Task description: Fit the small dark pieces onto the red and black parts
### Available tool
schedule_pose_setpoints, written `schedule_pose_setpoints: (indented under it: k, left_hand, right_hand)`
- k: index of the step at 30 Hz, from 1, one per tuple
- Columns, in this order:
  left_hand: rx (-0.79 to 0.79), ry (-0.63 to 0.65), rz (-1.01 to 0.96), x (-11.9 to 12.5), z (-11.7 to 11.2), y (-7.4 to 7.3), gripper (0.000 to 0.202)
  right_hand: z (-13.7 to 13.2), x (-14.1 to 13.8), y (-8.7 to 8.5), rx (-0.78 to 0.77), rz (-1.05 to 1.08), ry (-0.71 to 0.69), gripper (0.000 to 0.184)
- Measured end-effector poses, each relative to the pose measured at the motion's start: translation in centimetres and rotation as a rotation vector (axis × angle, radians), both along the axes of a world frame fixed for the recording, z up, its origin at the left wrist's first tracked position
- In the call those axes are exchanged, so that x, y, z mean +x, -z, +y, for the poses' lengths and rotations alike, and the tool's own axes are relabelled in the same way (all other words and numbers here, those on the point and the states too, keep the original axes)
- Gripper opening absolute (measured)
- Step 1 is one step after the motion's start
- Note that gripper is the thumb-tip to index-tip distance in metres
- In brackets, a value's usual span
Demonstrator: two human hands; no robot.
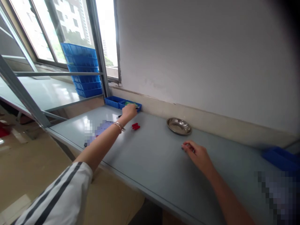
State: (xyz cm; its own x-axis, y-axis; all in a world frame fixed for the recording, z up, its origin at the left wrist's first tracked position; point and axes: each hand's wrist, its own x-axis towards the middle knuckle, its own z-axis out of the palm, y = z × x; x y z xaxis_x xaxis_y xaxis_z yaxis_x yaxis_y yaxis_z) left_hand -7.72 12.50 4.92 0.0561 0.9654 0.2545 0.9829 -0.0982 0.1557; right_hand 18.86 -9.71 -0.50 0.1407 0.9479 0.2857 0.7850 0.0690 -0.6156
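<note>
1. We saw the left hand (129, 111) stretched far out across the grey table (152, 156), at the near rim of a small blue bin (135, 105) that held something green.
2. Its fingers were bent down over that rim. We could not tell whether they gripped anything or only touched the bin.
3. The bin stood at the far left end of the table against the wall, touching a second blue bin (113, 101) on its left.
4. A bracelet (119, 126) sat on the left wrist, and a striped sleeve (63, 197) covered the upper arm.
5. A small red piece (135, 126) lay on the table just beside the left wrist, apart from the hand.
6. The right hand (198, 154) rested on the table nearer to us, well apart from the left one. Its fingers were curled with the tips down on the surface.
7. Something small and dark showed at those fingertips, too small for us to name. We could not tell whether the fingers pinched it.
8. A round metal dish (179, 126) stood beyond the right hand, near the wall and between the two hands.
9. Another blue tray (281, 157) lay at the right end of the table.
10. A stack of blue crates (82, 70) stood by the window on a separate surface.
</note>
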Motion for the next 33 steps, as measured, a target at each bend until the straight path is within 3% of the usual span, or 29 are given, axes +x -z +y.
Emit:
schedule_pose_setpoints:
  k: [1, 4, 9, 15, 23, 28, 33]
  left_hand:
    - [-0.055, -0.100, 0.004, -1.6, 1.4, 0.2, 0.031]
    - [-0.097, -0.195, 0.005, -5.5, 4.3, 1.3, 0.035]
    - [-0.162, -0.237, -0.007, -8.3, 6.3, 3.6, 0.039]
    - [-0.283, -0.143, -0.018, -8.9, 8.1, 4.3, 0.035]
    - [-0.339, -0.009, -0.027, -8.3, 7.4, 1.9, 0.029]
    - [-0.239, -0.032, -0.003, -6.6, 6.1, 0.8, 0.035]
    - [-0.204, -0.110, 0.033, -6.9, 5.8, 1.6, 0.039]
  right_hand:
    - [-0.1, -0.1, -0.2, 0.003, -0.010, -0.002, 0.033]
    - [-0.4, -0.5, -0.6, 0.020, -0.034, -0.029, 0.032]
    - [-0.5, -0.7, -0.6, 0.013, -0.072, -0.048, 0.032]
    - [-0.7, -0.5, -1.0, 0.025, -0.104, -0.010, 0.032]
    - [-0.8, -0.4, -1.4, 0.053, -0.092, -0.005, 0.033]
    - [-0.3, 0.8, -0.5, 0.047, -0.095, 0.074, 0.032]
    - [0.2, 2.0, 0.5, 0.061, -0.114, 0.071, 0.030]
